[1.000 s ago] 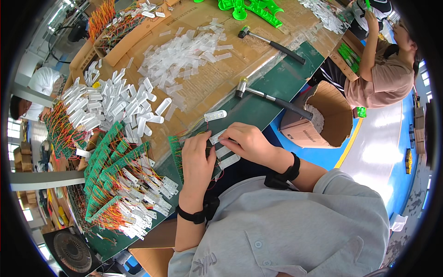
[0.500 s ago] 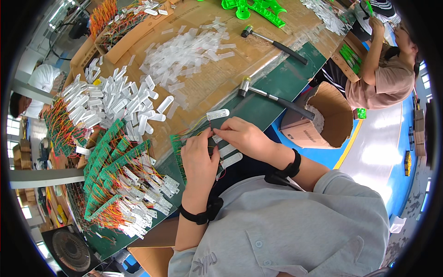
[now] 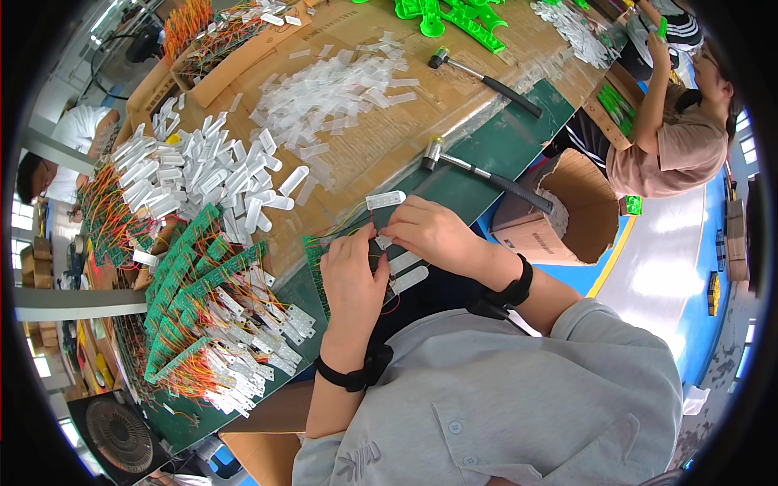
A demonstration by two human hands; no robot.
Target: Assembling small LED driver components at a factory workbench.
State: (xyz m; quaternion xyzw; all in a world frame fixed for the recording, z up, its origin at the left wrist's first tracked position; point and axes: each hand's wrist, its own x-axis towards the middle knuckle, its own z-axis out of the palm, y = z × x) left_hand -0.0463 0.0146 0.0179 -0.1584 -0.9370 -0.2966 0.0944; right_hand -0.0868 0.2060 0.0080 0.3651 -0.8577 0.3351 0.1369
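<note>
At the near edge of the table, my two hands meet over a strip of green circuit board with thin wires. My right hand pinches a small white piece between thumb and fingertips. Curled against the board's wired side, my left hand has its fingertips by the same piece; what they grip is hidden. One white oblong plastic cover lies just beyond the fingertips, joined to wires. Two more white covers lie below my right hand, partly past the table edge.
Left are piled wired circuit boards and a heap of white covers. Clear plastic strips lie on cardboard. Two hammers rest at right, near an open carton. A co-worker handles green parts.
My hands stay together over the board with only slight finger movement. The whole view has shifted a little. The co-worker at right has moved slightly.
</note>
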